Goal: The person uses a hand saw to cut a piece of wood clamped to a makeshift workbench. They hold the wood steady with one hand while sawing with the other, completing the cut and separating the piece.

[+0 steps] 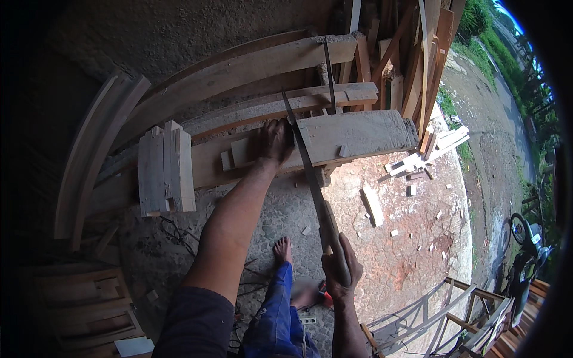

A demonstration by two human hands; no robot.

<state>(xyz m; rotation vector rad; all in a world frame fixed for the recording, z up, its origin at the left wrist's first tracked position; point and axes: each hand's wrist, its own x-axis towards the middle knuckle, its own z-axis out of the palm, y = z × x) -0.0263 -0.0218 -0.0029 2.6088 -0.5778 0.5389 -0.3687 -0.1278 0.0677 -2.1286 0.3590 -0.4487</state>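
My right hand (pixel 342 267) grips the handle of a handsaw (pixel 307 158). Its long blade slants up and away to the left, over the thick plank (pixel 364 134) of a wooden bench. Just left of the blade, my left hand (pixel 276 141) is closed and pressed down on a short pale piece of wood (pixel 243 153) lying on the plank. The fingers hide much of this piece. Whether the saw's teeth touch wood cannot be made out. A small offcut (pixel 343 150) rests on the plank right of the blade.
Stacked cut wooden pieces (pixel 166 170) sit at the bench's left. Long boards (pixel 250 65) lie behind it, crossed by a thin dark strip (pixel 329 74). Timber leans at the back right. Scraps (pixel 372 206) litter the floor; a wooden frame (pixel 465 298) and motorcycle (pixel 525 262) stand right.
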